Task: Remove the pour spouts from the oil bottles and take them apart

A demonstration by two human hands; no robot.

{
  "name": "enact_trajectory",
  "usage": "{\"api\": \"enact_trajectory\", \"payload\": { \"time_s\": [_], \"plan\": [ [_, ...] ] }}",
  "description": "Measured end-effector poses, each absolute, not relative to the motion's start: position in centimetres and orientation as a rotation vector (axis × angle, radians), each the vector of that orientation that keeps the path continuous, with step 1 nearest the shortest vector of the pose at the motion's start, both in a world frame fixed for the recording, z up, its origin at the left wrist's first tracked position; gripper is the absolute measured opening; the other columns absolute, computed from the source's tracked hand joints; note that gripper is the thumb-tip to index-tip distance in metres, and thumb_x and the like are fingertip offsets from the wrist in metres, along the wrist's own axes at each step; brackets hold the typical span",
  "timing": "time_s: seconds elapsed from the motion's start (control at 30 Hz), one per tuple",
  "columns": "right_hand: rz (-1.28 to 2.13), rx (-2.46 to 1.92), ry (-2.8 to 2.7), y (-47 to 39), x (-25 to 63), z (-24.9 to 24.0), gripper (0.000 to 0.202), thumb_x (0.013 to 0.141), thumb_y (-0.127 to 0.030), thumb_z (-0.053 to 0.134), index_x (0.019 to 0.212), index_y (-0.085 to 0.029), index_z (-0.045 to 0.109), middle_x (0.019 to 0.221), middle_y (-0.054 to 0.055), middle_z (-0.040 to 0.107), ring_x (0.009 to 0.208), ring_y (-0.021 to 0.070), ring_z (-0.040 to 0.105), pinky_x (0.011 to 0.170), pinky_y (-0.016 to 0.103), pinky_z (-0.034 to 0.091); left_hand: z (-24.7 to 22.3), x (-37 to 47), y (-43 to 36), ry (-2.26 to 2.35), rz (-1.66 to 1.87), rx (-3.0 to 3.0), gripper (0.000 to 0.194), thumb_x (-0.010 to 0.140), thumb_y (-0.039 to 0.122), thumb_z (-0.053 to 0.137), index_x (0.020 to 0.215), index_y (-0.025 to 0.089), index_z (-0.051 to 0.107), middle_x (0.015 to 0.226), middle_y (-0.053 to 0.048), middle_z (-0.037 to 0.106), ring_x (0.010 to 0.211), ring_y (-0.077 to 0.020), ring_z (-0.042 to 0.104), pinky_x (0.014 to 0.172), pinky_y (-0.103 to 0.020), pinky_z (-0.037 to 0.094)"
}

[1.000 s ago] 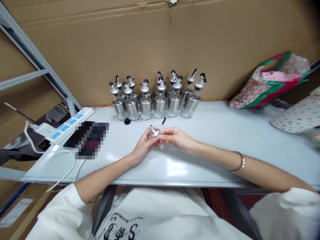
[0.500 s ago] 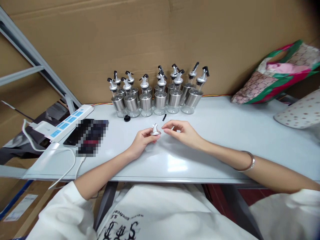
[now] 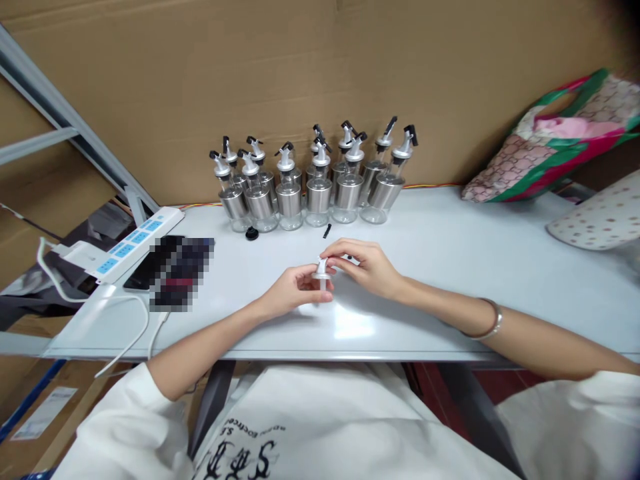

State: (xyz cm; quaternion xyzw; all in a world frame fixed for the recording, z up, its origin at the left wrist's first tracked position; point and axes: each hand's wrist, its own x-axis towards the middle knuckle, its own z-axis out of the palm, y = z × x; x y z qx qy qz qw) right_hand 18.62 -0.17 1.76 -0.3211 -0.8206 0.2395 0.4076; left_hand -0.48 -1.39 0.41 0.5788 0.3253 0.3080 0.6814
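Observation:
A silver pour spout (image 3: 323, 275) with a pale stem hanging below its flange is between my two hands, just above the table. My left hand (image 3: 293, 291) has its thumb and fingers about the flange and stem. From the other side, my right hand (image 3: 370, 267) pinches the spout's upper tip, which its fingers partly cover. Beyond them lies a small black lever piece (image 3: 327, 231). To the left of that is a round black stopper (image 3: 252, 233). Under my right hand shows a tiny dark piece (image 3: 350, 257), mostly hidden.
Several glass-and-steel oil bottles (image 3: 319, 193) with black-levered spouts stand along the cardboard wall (image 3: 280, 67). A power strip (image 3: 135, 243), a phone (image 3: 150, 267) and a white cable (image 3: 143, 340) occupy the left. A patterned bag (image 3: 520, 157) and a dotted white object (image 3: 595, 217) stand right.
My left hand has turned and shifted slightly right, so the spout stands upright with its stem showing. My right fingers have closed on its tip. The view has shifted slightly.

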Motion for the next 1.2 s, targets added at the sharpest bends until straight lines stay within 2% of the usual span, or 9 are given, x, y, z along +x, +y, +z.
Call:
{"api": "enact_trajectory", "payload": {
  "time_s": [0.13, 0.23, 0.4, 0.57, 0.7, 0.8, 0.93, 1.07, 1.2],
  "plan": [
    [0.598, -0.873, -2.092, 0.4, 19.0, 2.0, 0.020, 0.089, -0.029, 0.051, 0.102, -0.021, 0.064, 0.088, 0.005, 0.070, 0.079, 0.0166, 0.063, 0.070, 0.029, 0.050, 0.4, -0.6, -1.3, 0.733, 0.721, 1.363, 0.036, 0.076, 0.048, 0.064, 0.081, 0.012, 0.065, 0.075, -0.004, 0.061, 0.059, -0.0087, 0.053, 0.061, -0.024, 0.042],
    [0.511, -0.991, -2.124, 1.5, 20.7, 2.1, 0.029, 0.088, -0.029, 0.049, 0.115, -0.022, 0.058, 0.092, 0.006, 0.070, 0.082, 0.0184, 0.063, 0.071, 0.031, 0.050, 0.3, -0.5, -1.2, 0.738, 0.739, 1.326, 0.037, 0.077, 0.048, 0.064, 0.091, 0.014, 0.063, 0.078, -0.003, 0.060, 0.058, -0.0080, 0.053, 0.059, -0.023, 0.041],
    [0.374, -1.119, -2.288, 3.3, 24.1, 1.2, 0.017, 0.082, -0.026, 0.052, 0.087, -0.019, 0.067, 0.087, 0.008, 0.069, 0.082, 0.0214, 0.062, 0.074, 0.035, 0.049, 0.4, -0.2, -1.1, 0.753, 0.795, 1.205, 0.033, 0.077, 0.041, 0.063, 0.097, 0.016, 0.055, 0.083, -0.001, 0.059, 0.058, -0.0087, 0.057, 0.059, -0.024, 0.043],
    [0.339, -1.146, -2.432, 3.3, 24.0, 0.2, 0.014, 0.079, -0.023, 0.057, 0.086, -0.017, 0.068, 0.085, 0.008, 0.068, 0.079, 0.0211, 0.061, 0.075, 0.035, 0.049, 0.5, -0.1, -1.1, 0.761, 0.811, 1.199, 0.026, 0.078, 0.038, 0.061, 0.083, 0.015, 0.052, 0.080, 0.000, 0.057, 0.057, -0.0081, 0.057, 0.057, -0.023, 0.041],
    [0.305, -1.134, -2.441, 3.1, 23.7, 0.2, 0.015, 0.081, -0.020, 0.054, 0.086, -0.017, 0.068, 0.085, 0.009, 0.067, 0.080, 0.0215, 0.061, 0.076, 0.035, 0.049, 0.5, -0.1, -1.1, 0.785, 0.813, 1.183, 0.025, 0.078, 0.038, 0.060, 0.084, 0.015, 0.052, 0.075, 0.002, 0.054, 0.053, -0.0071, 0.053, 0.054, -0.023, 0.040],
    [0.304, -1.137, -2.431, 3.1, 23.8, 0.2, 0.016, 0.082, -0.020, 0.052, 0.086, -0.019, 0.068, 0.084, 0.008, 0.067, 0.079, 0.0211, 0.062, 0.074, 0.034, 0.050, 0.5, -0.2, -1.1, 0.787, 0.833, 1.133, 0.021, 0.074, 0.028, 0.058, 0.088, 0.017, 0.047, 0.073, 0.004, 0.050, 0.052, -0.0066, 0.051, 0.055, -0.023, 0.040],
    [0.341, -1.178, -2.378, 2.9, 23.8, 0.2, 0.015, 0.081, -0.022, 0.053, 0.084, -0.019, 0.067, 0.082, 0.006, 0.068, 0.076, 0.0201, 0.063, 0.072, 0.033, 0.050, 0.6, -0.2, -1.0, 0.790, 0.874, 1.056, 0.031, 0.064, 0.013, 0.052, 0.092, 0.021, 0.041, 0.074, 0.006, 0.047, 0.053, -0.0064, 0.052, 0.056, -0.022, 0.040],
    [0.432, -1.215, -2.307, 2.5, 23.5, 0.3, 0.015, 0.081, -0.021, 0.052, 0.085, -0.019, 0.066, 0.080, 0.005, 0.069, 0.070, 0.0172, 0.063, 0.067, 0.029, 0.049, 0.8, -0.1, -0.9, 0.824, 0.814, 1.070, 0.022, 0.072, 0.020, 0.052, 0.093, 0.018, 0.047, 0.070, 0.005, 0.049, 0.053, -0.0067, 0.050, 0.055, -0.022, 0.039],
    [0.412, -1.117, -2.302, 1.9, 23.0, 0.6, 0.021, 0.083, -0.020, 0.047, 0.091, -0.018, 0.066, 0.084, 0.006, 0.067, 0.072, 0.0167, 0.061, 0.066, 0.028, 0.048, 0.8, -0.2, -1.0, 0.789, 0.754, 1.161, 0.026, 0.076, 0.030, 0.057, 0.097, 0.014, 0.055, 0.066, 0.004, 0.049, 0.054, -0.0074, 0.048, 0.055, -0.023, 0.038]
  ]
}}
